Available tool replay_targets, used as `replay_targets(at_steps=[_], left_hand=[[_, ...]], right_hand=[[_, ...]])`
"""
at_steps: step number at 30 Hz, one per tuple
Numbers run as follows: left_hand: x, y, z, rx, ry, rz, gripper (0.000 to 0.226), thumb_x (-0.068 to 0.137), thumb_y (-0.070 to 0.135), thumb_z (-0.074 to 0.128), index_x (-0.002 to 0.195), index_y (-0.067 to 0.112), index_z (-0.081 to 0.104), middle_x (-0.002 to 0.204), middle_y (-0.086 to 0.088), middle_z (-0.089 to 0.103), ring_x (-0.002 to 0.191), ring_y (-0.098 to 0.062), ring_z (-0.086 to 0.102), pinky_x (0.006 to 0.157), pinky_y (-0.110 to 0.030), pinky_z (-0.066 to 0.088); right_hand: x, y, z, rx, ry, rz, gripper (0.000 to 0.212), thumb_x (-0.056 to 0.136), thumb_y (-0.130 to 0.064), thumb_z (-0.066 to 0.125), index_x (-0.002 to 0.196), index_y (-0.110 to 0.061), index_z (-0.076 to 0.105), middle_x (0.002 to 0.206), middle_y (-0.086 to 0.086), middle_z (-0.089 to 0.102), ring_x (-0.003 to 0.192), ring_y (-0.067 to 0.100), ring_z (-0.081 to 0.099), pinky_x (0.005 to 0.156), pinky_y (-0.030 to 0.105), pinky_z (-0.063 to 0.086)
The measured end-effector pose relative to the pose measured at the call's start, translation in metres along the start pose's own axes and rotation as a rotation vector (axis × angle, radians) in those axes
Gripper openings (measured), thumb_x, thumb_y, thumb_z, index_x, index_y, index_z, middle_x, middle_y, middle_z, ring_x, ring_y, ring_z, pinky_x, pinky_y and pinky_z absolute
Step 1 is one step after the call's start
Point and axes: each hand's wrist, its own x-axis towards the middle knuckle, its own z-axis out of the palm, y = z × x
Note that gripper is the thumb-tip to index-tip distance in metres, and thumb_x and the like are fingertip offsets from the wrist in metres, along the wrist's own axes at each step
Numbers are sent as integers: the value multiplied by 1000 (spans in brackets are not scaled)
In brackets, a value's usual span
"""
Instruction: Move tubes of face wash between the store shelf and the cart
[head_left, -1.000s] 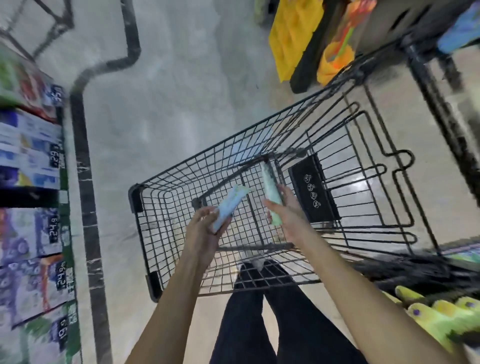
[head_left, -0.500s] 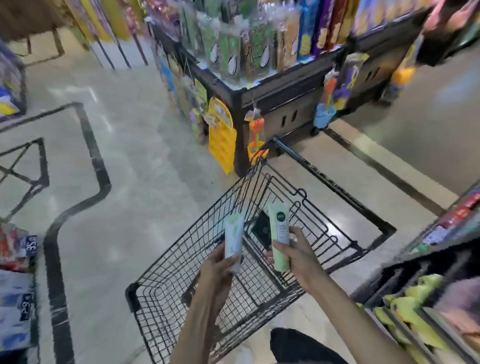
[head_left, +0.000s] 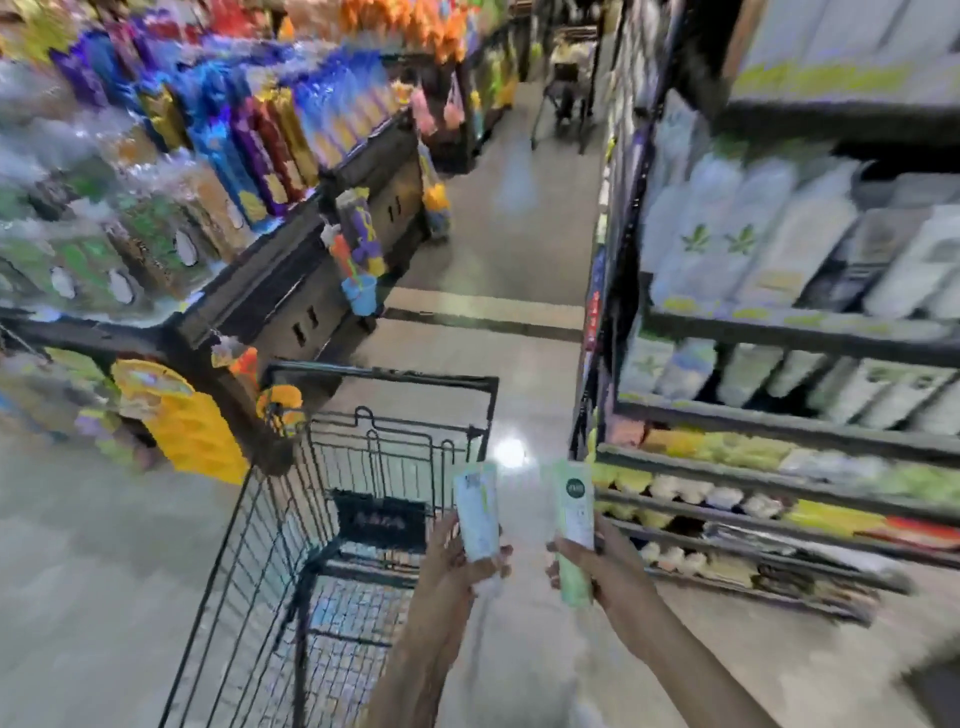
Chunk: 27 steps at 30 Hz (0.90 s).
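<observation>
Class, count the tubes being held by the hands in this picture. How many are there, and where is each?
2. One tube in the left hand, one tube in the right hand. More may sit blurred on the shelves.

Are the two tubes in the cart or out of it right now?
Out. The left hand holds one tube and the right hand the other, both upright, beside the cart.

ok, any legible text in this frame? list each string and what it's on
None can be read.
Left tube: pale printing, blurred.
Right tube: dark round logo with white marks, too small to read.
Black plate in the cart: faint marks, illegible.
Shelf-edge tags and shelf packs: motion-blurred.
</observation>
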Motion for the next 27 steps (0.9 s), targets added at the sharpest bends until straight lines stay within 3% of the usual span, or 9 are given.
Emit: replay_targets(at_steps=[3,6,9,14,16,18,21,27], left_hand=[[7,-30,54,50,-123,-55,77,72,-18,77,139,14,58,132,-21,66,116,-48,66,89,-54,56],[1,-63,116,100,-192,-113,81,66,-12,83,138,13,57,130,-26,63,114,-52,65,83,-50,58],[-12,-101,182,169,-254,-143,75,73,-16,80,137,14,56,131,-19,65,109,-42,70,76,-43,61],[-46,-178,298,165,-291,-254,72,79,-31,61,133,16,56,103,-8,78,86,-36,76,67,-44,62],[-61,-204,343,146,-319,-304,72,80,-33,57,135,14,52,111,-16,72,76,-33,77,56,-40,62],[-71,-230,380,165,-323,-335,75,80,-33,57,139,13,49,122,-20,65,77,-34,76,52,-38,61],[-86,-257,423,190,-350,-360,73,79,-31,59,137,13,49,118,-12,67,73,-30,78,56,-42,62],[-77,-298,489,226,-350,-373,70,78,-28,63,137,8,53,120,-18,68,76,-35,77,77,-55,60]], right_hand=[[-30,7,-71,94,145,-43,50,85,-8,80,129,-23,62,106,14,77,83,38,73,74,47,61],[-65,13,-138,168,279,-64,46,85,-10,81,125,-25,62,106,13,78,87,40,74,82,55,62],[-101,21,-206,232,364,-104,39,87,-7,78,119,-23,63,106,17,77,83,39,74,81,54,61],[-161,37,-320,289,479,-139,48,86,-5,79,126,-22,60,105,20,76,80,38,73,74,47,61],[-182,44,-362,335,495,-129,49,83,-6,82,125,-19,60,103,23,75,78,37,72,72,46,61],[-199,50,-400,352,528,-100,64,70,-10,88,126,-11,59,101,26,74,75,38,70,71,47,61],[-216,56,-451,381,545,-89,73,61,-16,85,129,-11,58,100,27,74,74,39,70,70,48,60],[-214,44,-530,405,577,-101,60,70,-13,85,124,-11,60,98,24,75,74,37,70,71,48,61]])
